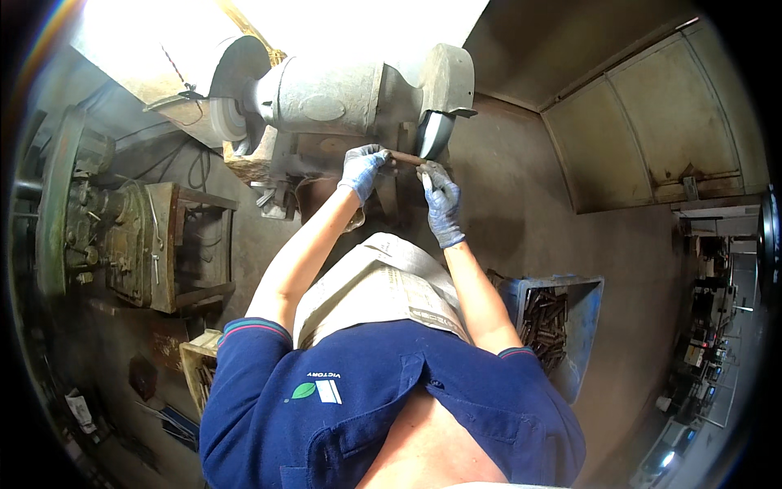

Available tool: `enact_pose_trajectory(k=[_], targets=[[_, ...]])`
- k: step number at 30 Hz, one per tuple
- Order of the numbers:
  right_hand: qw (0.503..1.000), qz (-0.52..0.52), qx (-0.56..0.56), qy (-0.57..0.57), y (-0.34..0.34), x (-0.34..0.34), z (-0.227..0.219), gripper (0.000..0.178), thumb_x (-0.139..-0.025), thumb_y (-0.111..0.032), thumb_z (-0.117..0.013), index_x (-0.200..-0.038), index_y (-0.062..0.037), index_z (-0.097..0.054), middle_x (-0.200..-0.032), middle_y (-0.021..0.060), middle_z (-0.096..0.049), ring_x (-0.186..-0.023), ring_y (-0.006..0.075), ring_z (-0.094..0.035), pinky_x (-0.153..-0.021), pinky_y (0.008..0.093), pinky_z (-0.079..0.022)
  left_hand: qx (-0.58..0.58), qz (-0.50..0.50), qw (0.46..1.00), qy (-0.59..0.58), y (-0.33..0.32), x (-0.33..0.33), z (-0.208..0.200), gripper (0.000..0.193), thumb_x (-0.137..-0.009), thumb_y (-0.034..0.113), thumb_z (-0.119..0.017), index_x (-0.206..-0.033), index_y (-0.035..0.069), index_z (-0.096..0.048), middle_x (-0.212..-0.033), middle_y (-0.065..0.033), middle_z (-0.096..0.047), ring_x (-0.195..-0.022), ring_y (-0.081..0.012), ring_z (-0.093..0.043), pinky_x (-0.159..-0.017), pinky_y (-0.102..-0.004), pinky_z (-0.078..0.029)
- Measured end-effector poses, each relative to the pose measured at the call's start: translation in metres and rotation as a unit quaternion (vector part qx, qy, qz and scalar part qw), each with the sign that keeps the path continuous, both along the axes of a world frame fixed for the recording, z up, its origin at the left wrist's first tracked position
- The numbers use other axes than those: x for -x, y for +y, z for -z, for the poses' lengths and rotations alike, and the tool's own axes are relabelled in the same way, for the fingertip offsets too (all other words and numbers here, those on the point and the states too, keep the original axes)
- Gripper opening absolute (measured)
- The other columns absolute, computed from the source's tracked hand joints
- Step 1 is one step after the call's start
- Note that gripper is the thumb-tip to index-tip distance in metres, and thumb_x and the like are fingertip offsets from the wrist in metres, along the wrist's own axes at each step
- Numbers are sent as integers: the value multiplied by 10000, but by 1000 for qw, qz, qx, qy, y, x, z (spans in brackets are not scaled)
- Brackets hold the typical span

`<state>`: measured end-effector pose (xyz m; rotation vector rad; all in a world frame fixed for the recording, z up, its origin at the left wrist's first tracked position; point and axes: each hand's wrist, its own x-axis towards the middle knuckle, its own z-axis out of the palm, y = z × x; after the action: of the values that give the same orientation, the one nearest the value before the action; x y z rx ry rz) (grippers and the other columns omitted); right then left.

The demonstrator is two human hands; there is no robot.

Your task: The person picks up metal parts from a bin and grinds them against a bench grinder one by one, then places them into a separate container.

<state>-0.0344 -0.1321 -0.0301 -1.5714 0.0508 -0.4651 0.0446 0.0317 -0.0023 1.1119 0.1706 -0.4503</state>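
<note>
Both my hands wear blue-and-grey work gloves and meet in front of a grey double-ended bench grinder [330, 94]. Between them runs a short, rusty-brown metal rod [406, 158]. My left hand [363, 169] is closed on its left end, while my right hand [441, 200] pinches the right end. The rod lies just below the grinder's right-hand wheel [435, 135] and appears to meet its lower edge; exact contact is hard to make out. Some fingertips are hidden behind the rod and gloves.
On the grinder's left end is another wheel [226, 120]. A blue bin [580, 326] filled with brown metal pieces [544, 328] stands by my right elbow. Near my left elbow is a yellowish crate [195, 367]. Greenish machinery [126, 236] occupies the far left; metal cabinets [643, 130] line the right.
</note>
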Motion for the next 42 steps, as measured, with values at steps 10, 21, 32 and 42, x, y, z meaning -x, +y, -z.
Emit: enact_pose_trajectory(k=[10,21,32,42], targets=[[917,-2,342,-205,-5,88,-110,533,-748,-291,-733,-1168,1,-585,-1213,212,-541,-1116,353,-545,-946,403,-440,37,34,985,-166,16,75,-62,149,-850,58,-626,-969,-31,-632,-843,-42,-654,-732,-70,-580,-663,-208,-470],[891,122,423,-108,-78,185,-125,543,-691,-231,-761,-1160,-14,-595,-1222,189,-534,-1120,324,-542,-936,389,-455,-94,192,960,-181,-28,93,-91,226,-855,123,-619,-1017,-34,-630,-832,-31,-626,-694,-80,-557,-574,-211,-449],[735,453,450,229,-184,358,-42,522,-710,-316,-733,-1056,46,-584,-1226,194,-508,-1140,344,-493,-945,392,-425,-78,137,987,-44,47,95,24,117,-859,132,-623,-904,25,-606,-798,-93,-663,-613,-162,-646,-474,-274,-526],[928,54,328,169,-87,210,-33,399,-729,-280,-714,-1013,-10,-639,-1191,165,-556,-1093,327,-542,-938,394,-436,-145,147,978,7,78,106,22,191,-864,98,-601,-1011,-23,-605,-845,-87,-654,-713,-160,-643,-640,-284,-544]])
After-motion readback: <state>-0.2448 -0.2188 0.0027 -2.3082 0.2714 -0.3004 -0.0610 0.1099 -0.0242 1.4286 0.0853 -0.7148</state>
